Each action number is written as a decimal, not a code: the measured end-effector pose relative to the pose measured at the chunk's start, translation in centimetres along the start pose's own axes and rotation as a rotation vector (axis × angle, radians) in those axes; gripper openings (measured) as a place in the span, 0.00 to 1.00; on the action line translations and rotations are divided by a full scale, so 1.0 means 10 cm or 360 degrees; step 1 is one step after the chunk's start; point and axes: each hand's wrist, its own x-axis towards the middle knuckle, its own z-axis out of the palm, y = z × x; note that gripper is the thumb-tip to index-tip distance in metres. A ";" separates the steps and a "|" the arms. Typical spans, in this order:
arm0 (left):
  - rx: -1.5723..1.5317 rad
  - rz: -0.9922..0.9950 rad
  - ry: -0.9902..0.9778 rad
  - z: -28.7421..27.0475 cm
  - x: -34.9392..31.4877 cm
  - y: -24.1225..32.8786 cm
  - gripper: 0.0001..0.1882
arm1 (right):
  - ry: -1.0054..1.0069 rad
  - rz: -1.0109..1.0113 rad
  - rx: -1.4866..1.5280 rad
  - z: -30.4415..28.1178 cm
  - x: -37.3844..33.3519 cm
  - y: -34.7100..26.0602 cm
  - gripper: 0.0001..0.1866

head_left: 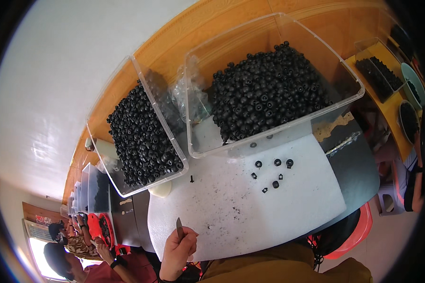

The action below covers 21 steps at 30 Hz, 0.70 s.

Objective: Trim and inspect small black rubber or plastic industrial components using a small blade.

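Observation:
My left hand (177,252) is closed around a small knife (179,227), its short blade pointing up and away from me. The hand is over the near left edge of a white foam sheet (297,207) on the table. My right hand is not in the picture. Farther off on the sheet lie several small black round parts, including a ring-shaped part (258,164) and a ball-like part (276,184). Smaller black pieces (264,190) lie beside them. A tiny black pin-like piece (191,178) sits alone toward the left.
Two clear plastic bins, a large bin (278,126) and a narrower bin (151,183), hold heaps of black round parts at the back. Crumpled plastic bags (189,89) lie between them. People work at the lower left and far right. A red stool (359,236) stands right.

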 end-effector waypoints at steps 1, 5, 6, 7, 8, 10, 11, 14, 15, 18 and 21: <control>-0.0010 -0.0022 -0.0037 0.00 0.00 0.01 0.04 | 0.0002 -0.0007 -0.0001 -0.01 -0.01 0.01 0.20; 0.0015 -0.0016 -0.0056 0.02 0.02 0.03 0.04 | 0.0006 -0.0039 -0.0006 -0.05 -0.04 0.01 0.19; 0.0018 -0.0011 -0.0051 0.03 0.03 0.03 0.04 | 0.0007 -0.0048 -0.0005 -0.06 -0.04 0.01 0.19; 0.0020 -0.0007 -0.0046 0.04 0.03 0.03 0.04 | 0.0008 -0.0056 -0.0004 -0.06 -0.05 0.02 0.19; 0.0020 -0.0012 -0.0048 0.05 0.03 0.03 0.04 | 0.0011 -0.0062 0.0000 -0.05 -0.06 0.04 0.19; 0.0038 -0.0052 -0.0007 0.09 0.01 0.04 0.05 | 0.0016 -0.0071 0.0009 -0.03 -0.08 0.09 0.19; 0.0038 -0.0055 -0.0008 0.09 0.01 0.04 0.05 | 0.0018 -0.0078 0.0011 -0.02 -0.09 0.10 0.19; 0.0017 -0.0018 -0.0055 0.06 0.01 0.01 0.04 | 0.0020 -0.0089 0.0012 0.00 -0.12 0.12 0.18; 0.0004 -0.0028 -0.0043 0.06 0.00 0.00 0.04 | 0.0018 -0.0087 0.0009 0.00 -0.13 0.11 0.18; -0.0010 -0.0050 -0.0007 0.08 -0.02 0.01 0.04 | 0.0003 -0.0058 0.0003 -0.01 -0.20 0.10 0.18; -0.0037 -0.0049 -0.0025 0.06 -0.01 -0.03 0.05 | -0.0024 -0.0004 -0.0004 -0.02 -0.29 0.05 0.18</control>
